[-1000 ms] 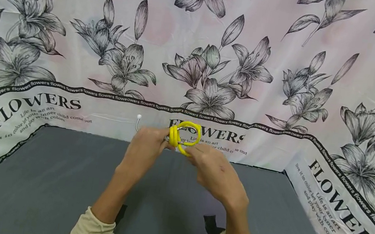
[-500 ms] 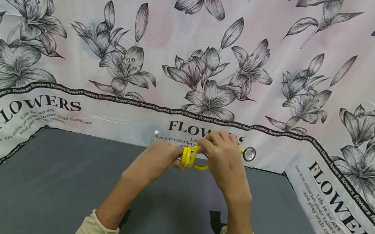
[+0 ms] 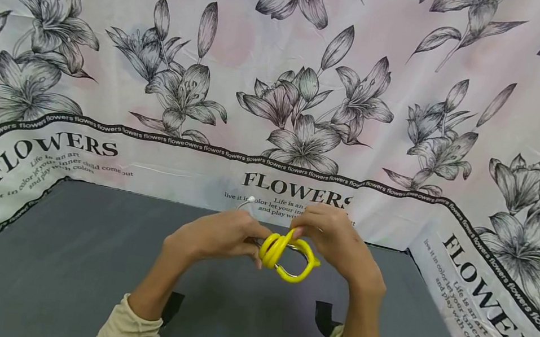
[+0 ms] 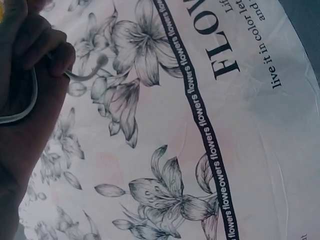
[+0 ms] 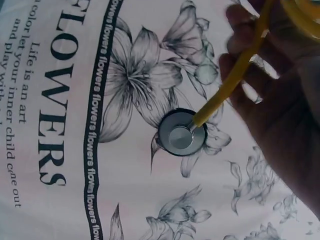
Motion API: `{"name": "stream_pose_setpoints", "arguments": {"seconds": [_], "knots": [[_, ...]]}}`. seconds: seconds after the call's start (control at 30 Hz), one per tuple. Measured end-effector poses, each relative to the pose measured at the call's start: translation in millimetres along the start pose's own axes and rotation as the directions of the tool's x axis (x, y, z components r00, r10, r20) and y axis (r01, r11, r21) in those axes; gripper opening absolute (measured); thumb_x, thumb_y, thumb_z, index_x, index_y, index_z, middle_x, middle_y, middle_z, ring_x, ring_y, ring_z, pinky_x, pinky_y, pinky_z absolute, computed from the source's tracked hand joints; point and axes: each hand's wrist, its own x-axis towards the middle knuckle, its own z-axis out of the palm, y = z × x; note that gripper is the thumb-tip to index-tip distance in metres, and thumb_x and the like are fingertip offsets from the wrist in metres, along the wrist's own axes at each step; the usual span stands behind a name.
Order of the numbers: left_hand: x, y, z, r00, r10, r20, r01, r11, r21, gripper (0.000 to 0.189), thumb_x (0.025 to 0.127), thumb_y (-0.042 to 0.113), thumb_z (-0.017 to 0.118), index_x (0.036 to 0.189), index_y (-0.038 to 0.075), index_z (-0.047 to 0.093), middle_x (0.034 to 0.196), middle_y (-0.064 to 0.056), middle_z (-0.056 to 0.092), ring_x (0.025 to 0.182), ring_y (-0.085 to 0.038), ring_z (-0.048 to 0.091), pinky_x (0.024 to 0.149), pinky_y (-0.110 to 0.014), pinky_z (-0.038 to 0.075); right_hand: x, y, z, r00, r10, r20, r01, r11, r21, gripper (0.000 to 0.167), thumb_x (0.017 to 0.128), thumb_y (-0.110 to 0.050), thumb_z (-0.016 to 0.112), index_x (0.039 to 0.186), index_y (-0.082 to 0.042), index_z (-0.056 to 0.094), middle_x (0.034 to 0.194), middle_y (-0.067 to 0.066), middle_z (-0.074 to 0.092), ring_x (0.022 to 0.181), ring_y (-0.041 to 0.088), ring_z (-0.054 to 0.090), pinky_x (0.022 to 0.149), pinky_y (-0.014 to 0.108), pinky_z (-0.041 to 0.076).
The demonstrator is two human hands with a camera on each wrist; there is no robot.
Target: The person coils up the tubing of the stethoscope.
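Both hands hold a stethoscope above the table. Its yellow tubing is wound in several turns round the metal ear tubes, with a loop beyond the coil. My left hand grips the ear tubes just left of the coil. A white ear tip sticks up behind that hand, and the left wrist view shows a curved ear tube by the palm. My right hand pinches the tubing at the coil's upper right. In the right wrist view the round chest piece hangs from the tube's end past the fingers.
A dark grey table lies under the hands. Black tape marks are on it near the forearms. Flower-printed cloth stands at the back and both sides.
The left hand has moved right and lower with the coil. The right hand rose with the tubing, then shifted right. The chest piece, seen at the right half a second ago, is hidden in the head view.
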Motion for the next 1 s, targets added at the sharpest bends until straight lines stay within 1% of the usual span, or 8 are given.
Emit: {"name": "stream_pose_setpoints", "arguments": {"seconds": [0.2,0.3,0.37,0.43,0.5,0.67,0.83,1.0], "knots": [[-4.9,2.6,-4.4,0.996,0.060,-0.071,-0.064,0.996,-0.059,0.012,0.097,0.017,0.073,0.107,0.010,0.072,0.092,0.003,0.078,0.075,0.004,0.062,0.073,-0.018,0.054,-5.5,8,-2,0.979,0.187,0.075,-0.194,0.976,0.099,0.021,0.088,0.009,0.075,0.106,-0.002,0.080,0.097,0.009,0.079,0.089,0.025,0.075,0.080,0.035,0.063],[-5.1,5.4,-3.2,0.986,0.009,-0.164,-0.012,1.000,-0.021,0.011,0.101,0.014,0.069,0.110,0.008,0.071,0.095,0.002,0.079,0.080,0.000,0.069,0.077,-0.019,0.057,-2.5,7,3,0.952,0.280,0.126,-0.298,0.942,0.156,0.018,0.091,0.007,0.072,0.108,0.002,0.078,0.101,0.014,0.080,0.092,0.029,0.076,0.081,0.034,0.061],[-4.4,6.3,-1.6,0.971,-0.057,-0.234,0.059,0.998,0.002,0.013,0.103,0.013,0.065,0.114,0.009,0.070,0.097,0.001,0.080,0.083,-0.003,0.072,0.080,-0.021,0.058,0.7,4,6,0.915,0.358,0.185,-0.389,0.906,0.168,0.018,0.095,0.006,0.069,0.111,0.004,0.076,0.102,0.016,0.080,0.086,0.027,0.075,0.075,0.030,0.059],[-3.9,6.6,-0.3,0.937,-0.133,-0.322,0.154,0.987,0.040,0.015,0.103,0.016,0.066,0.116,0.011,0.070,0.098,0.003,0.080,0.083,-0.003,0.071,0.080,-0.021,0.058,4.2,0,9,0.877,0.418,0.238,-0.456,0.880,0.135,0.017,0.097,0.005,0.065,0.111,0.004,0.076,0.100,0.015,0.080,0.082,0.022,0.072,0.070,0.026,0.054],[-3.9,7.3,0.0,0.890,-0.204,-0.409,0.254,0.965,0.072,0.015,0.103,0.017,0.066,0.117,0.013,0.070,0.096,0.004,0.079,0.072,-0.004,0.064,0.070,-0.022,0.054,8.2,-7,11,0.863,0.427,0.271,-0.471,0.873,0.126,0.017,0.099,0.003,0.064,0.112,0.004,0.075,0.098,0.014,0.079,0.079,0.018,0.069,0.069,0.025,0.053],[-3.7,5.4,0.2,0.769,-0.279,-0.574,0.417,0.901,0.121,0.014,0.100,0.023,0.070,0.107,0.010,0.067,0.076,0.002,0.068,0.054,-0.009,0.038,0.055,-0.023,0.037,18.3,-23,22,0.897,0.394,0.202,-0.432,0.877,0.210,0.020,0.099,-0.001,0.066,0.118,0.005,0.064,0.096,0.014,0.080,0.081,0.016,0.072,0.069,0.027,0.054],[0.4,3.3,4.1,0.688,-0.304,-0.659,0.495,0.861,0.120,0.027,0.094,0.031,0.075,0.098,0.007,0.065,0.063,0.000,0.048,0.054,-0.011,0.036,0.053,-0.024,0.033,27.8,-39,29,0.875,0.461,0.150,-0.481,0.788,0.383,0.037,0.100,-0.002,0.067,0.122,-0.001,0.037,0.104,0.018,0.080,0.090,0.021,0.078,0.069,0.028,0.052],[2.5,5.5,6.4,0.634,-0.298,-0.714,0.549,0.823,0.145,0.028,0.091,0.030,0.077,0.096,0.004,0.066,0.060,-0.001,0.049,0.052,-0.012,0.038,0.049,-0.026,0.037,32.3,-47,32,0.914,0.404,0.047,-0.385,0.824,0.416,0.027,0.098,0.001,0.068,0.111,-0.001,0.045,0.106,0.020,0.079,0.095,0.025,0.080,0.064,0.024,0.051]]}}
